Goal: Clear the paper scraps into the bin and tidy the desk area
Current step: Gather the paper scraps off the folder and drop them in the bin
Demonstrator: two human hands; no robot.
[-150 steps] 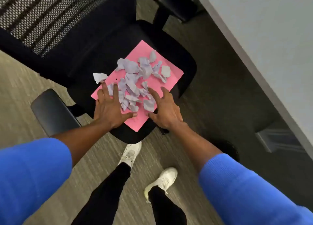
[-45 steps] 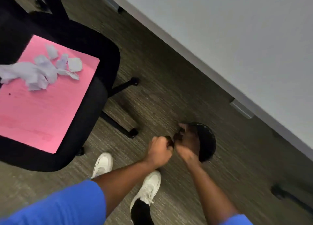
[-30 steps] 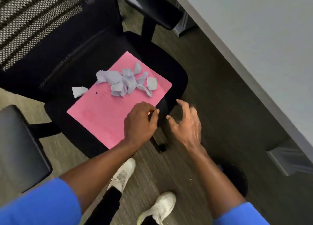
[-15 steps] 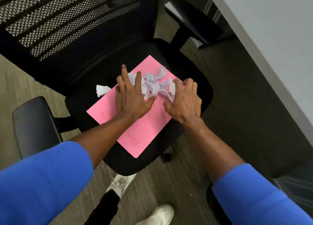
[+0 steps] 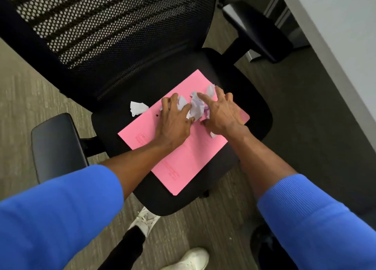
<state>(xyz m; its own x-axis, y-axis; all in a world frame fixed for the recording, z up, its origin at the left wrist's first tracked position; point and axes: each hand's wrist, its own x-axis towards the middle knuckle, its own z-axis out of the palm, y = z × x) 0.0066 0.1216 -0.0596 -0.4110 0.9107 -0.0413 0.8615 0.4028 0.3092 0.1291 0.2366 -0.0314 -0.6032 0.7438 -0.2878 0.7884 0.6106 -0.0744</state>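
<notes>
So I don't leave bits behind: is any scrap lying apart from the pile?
Yes. One white scrap lies on the black chair seat, off the pink sheet, left of the left hand. A small bit peeks out beneath the right hand.

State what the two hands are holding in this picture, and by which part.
The left hand and right hand gather the paper scraps between them, pressing the pile's two sides; nothing looks lifted yet.

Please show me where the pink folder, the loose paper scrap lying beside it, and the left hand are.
pink folder [image 5: 183, 164]: head view, bare lower part of its cover.
loose paper scrap [image 5: 138, 107]: head view, its middle, on the chair seat.
left hand [image 5: 174, 123]: head view, back of the hand.
</notes>
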